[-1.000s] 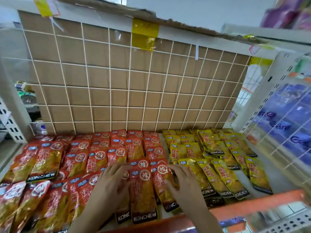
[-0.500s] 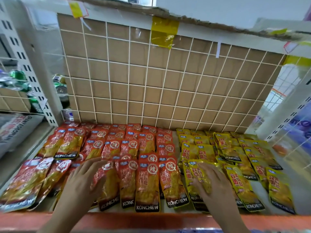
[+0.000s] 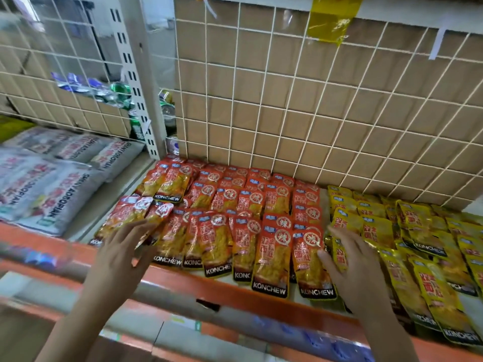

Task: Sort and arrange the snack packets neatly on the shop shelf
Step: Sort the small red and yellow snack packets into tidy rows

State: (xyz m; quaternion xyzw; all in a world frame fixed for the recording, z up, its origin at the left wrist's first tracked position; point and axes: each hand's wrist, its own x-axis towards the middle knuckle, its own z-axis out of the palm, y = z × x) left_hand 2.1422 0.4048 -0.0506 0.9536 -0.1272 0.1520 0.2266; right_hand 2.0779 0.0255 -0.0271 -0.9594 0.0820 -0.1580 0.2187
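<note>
Several red KONCHEW snack packets (image 3: 271, 246) lie in overlapping rows on the shop shelf (image 3: 198, 286). To their right lie several yellow KONCHEW packets (image 3: 418, 257). My left hand (image 3: 117, 254) lies with spread fingers on the leftmost red packets (image 3: 125, 215) at the front edge. My right hand (image 3: 352, 265) rests with straight fingers on the yellow packets at the seam between red and yellow, its thumb touching a red packet. Neither hand grips anything.
A white wire grid over brown cardboard (image 3: 313, 113) backs the shelf. An orange front rail runs along the edge. Left of a white upright post (image 3: 138, 82), grey bags (image 3: 47, 178) lie on the neighbouring shelf, with cans (image 3: 117, 92) behind the grid.
The view has swung left and closer. My left hand moved left onto the outermost red packets, and my right hand slid to the edge of the yellow group.
</note>
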